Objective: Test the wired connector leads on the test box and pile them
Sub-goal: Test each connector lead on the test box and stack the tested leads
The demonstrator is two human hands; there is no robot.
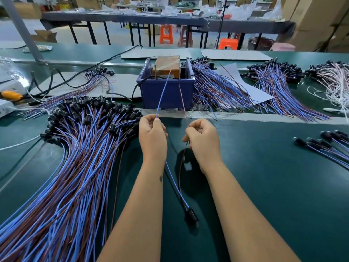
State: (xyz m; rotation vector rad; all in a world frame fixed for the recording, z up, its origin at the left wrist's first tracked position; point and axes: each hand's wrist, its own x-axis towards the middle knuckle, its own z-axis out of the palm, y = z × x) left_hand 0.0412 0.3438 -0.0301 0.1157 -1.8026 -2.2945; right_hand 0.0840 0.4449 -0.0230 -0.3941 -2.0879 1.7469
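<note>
A large pile of blue-and-brown leads (75, 157) covers the bench's left side. The left hand (153, 135) pinches a blue wire (163, 91), the right hand (203, 138) a brown wire (182, 101), both reaching the orange test box (167, 66) in its blue bin (166, 91) mid-bench. Their black connector (190, 216) hangs near the front edge.

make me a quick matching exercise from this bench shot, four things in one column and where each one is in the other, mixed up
Things:
1. blue wire
2. brown wire
3. black connector
4. orange test box

Places:
A. inside the blue bin
B. pinched by the right hand
C. between the forearms
D. pinched by the left hand

Pairs: 1-D, 2-B, 3-C, 4-A
</note>
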